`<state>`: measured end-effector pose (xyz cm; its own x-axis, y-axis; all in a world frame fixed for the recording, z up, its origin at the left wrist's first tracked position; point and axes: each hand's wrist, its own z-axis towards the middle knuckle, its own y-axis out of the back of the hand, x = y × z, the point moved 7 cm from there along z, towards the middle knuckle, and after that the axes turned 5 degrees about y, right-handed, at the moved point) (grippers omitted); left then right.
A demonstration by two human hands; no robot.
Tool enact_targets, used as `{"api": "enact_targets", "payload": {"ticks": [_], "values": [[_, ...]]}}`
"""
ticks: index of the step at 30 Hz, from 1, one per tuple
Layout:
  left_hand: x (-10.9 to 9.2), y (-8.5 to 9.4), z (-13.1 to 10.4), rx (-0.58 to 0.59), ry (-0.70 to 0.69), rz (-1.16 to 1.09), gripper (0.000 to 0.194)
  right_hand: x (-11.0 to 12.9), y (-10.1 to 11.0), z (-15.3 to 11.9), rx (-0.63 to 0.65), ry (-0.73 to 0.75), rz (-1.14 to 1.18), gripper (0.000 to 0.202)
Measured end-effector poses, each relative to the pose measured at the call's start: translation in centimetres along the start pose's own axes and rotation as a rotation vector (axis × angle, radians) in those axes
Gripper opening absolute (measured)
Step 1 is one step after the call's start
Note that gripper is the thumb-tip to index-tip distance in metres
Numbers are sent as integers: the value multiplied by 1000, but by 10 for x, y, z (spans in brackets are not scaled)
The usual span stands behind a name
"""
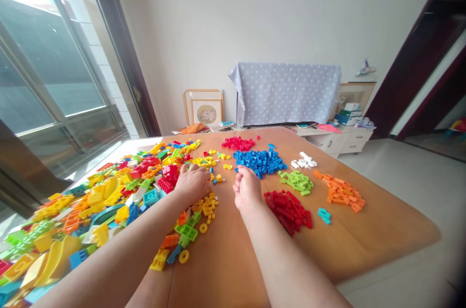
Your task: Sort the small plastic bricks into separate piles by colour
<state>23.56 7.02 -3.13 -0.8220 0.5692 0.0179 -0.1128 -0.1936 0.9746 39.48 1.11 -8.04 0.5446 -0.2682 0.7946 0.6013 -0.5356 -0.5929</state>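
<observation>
My left hand (192, 182) lies palm down at the right edge of a big mixed heap of toy building bricks (109, 191), beside dark pink bricks (168, 177). Its fingers are bent and slightly apart; their tips are partly hidden. My right hand (248, 187) is closed in a loose fist just in front of a pile of blue bricks (260, 161). What its fingers hold, if anything, is hidden. Small yellow bricks (209, 206) lie between my forearms, with green bricks (187, 232) and yellow rings (184, 256) nearer to me.
Sorted by colour on the wooden table (225, 269) are dark red bricks (289, 211), lime green bricks (296, 180), orange bricks (342, 191), white bricks (304, 161), teal bricks (324, 215) and bright red bricks (238, 143). Behind stands a low white cabinet (351, 142).
</observation>
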Motion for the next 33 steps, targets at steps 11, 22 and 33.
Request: {"api": "enact_targets", "payload": {"ticks": [11,22,33], "values": [[-9,-16,17,-35,37,15,19,-2,-4,-2,18,-12,4,16],[-18,-5,20,-86,55,-72,24,-6,-6,-5,-10,-28,-54,15],[-23,20,6,-250,-88,-305,28,-35,-17,-11,45,-372,241,3]]}}
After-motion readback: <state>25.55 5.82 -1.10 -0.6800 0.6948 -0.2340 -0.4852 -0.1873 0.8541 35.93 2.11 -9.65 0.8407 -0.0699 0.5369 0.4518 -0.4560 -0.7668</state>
